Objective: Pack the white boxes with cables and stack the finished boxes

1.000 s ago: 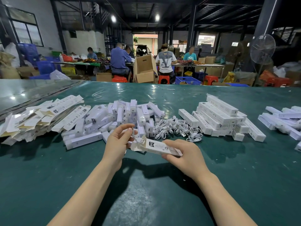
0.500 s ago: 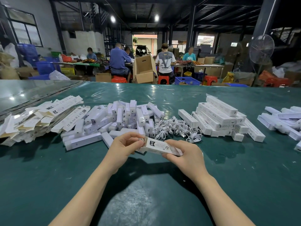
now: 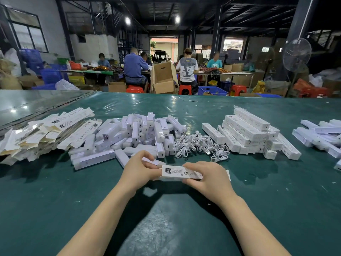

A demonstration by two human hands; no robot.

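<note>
Above the green table [image 3: 55, 200], both hands' curled fingers pinch 1 white box [image 3: 177, 173]: left hand [image 3: 140, 172], right hand [image 3: 208, 179].

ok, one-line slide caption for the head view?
Left hand and right hand hold a white box at the green table, cable pile and stacked boxes behind.

Dim overhead light from two ceiling lamps [image 3: 127, 20], glare on the green table [image 3: 166, 106], fisheye-bowed edges.

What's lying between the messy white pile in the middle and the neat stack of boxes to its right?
A heap of coiled white cables, loose on the green table, as the head view shows.
</note>
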